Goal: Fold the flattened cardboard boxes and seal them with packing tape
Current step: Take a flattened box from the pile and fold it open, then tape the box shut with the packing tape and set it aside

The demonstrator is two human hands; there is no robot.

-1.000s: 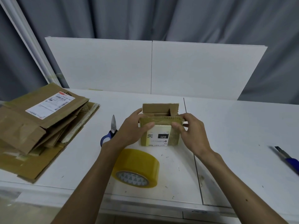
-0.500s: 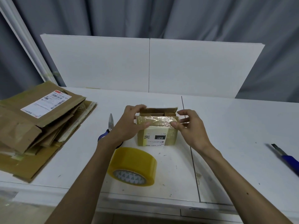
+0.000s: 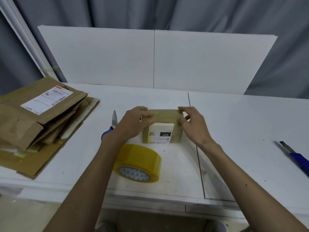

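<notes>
Since a second ago the rear flap, then upright, has come down, and the box [image 3: 161, 131] now shows a closed top. It stands mid-worktop [image 3: 242, 131], just behind the tape [image 3: 138, 161] and right of the scissors [image 3: 114, 118].

Left hand [image 3: 133, 124]: fingers curled over the top left edge, thumb on the front face, grasping the box. Right hand [image 3: 194, 126]: at the top right corner, fingers blurred. I cannot tell whether they grip or merely press.

Step in hand, by judgement: holding the flaps shut ahead of taping. To do it well, keep the flaps flush and meeting square. Hold them down with one hand only, so the other is free for the tape, and do not let the box slide.

Orientation: long axis runs left to right across the worktop. The closed top faces up. The labelled side faces the person, its print upside down.

Also present: the stack [image 3: 41, 123] of flat cardboard at far left and a knife [image 3: 294, 155] at far right, both well apart from the box.
</notes>
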